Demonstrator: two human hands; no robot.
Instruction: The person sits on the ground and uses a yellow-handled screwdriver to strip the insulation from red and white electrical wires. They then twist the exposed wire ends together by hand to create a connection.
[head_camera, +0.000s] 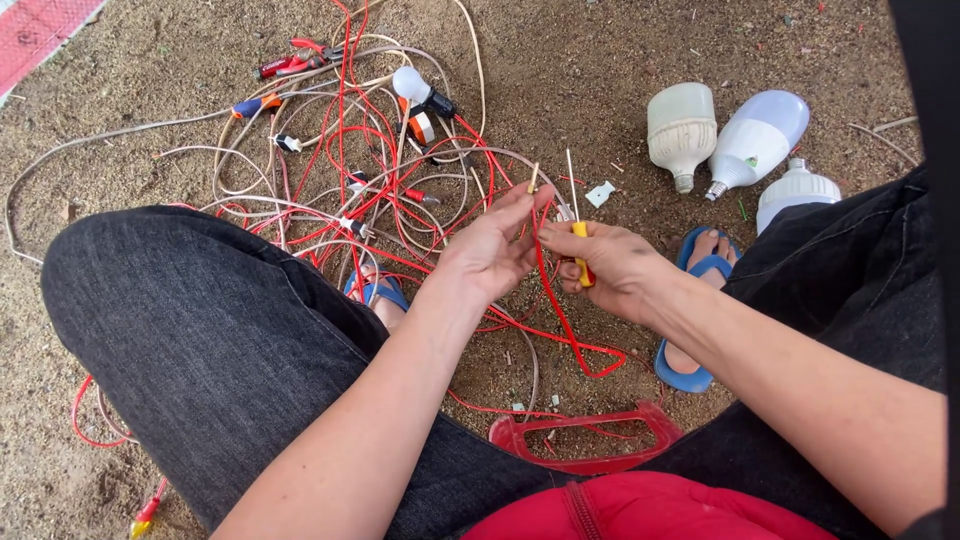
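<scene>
Frame centre: left hand (492, 250) pinches thin red wire (560, 310); right hand (612, 268) grips yellow-handled screwdriver (578, 250), handle mostly hidden; three white bulbs (755, 140) upper right.

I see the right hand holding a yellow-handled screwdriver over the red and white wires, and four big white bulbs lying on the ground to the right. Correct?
Not quite. The head view shows three big white bulbs, not four, on the ground to the right. The rest stands: the right hand holds the yellow-handled screwdriver over the red and white wires.
</scene>
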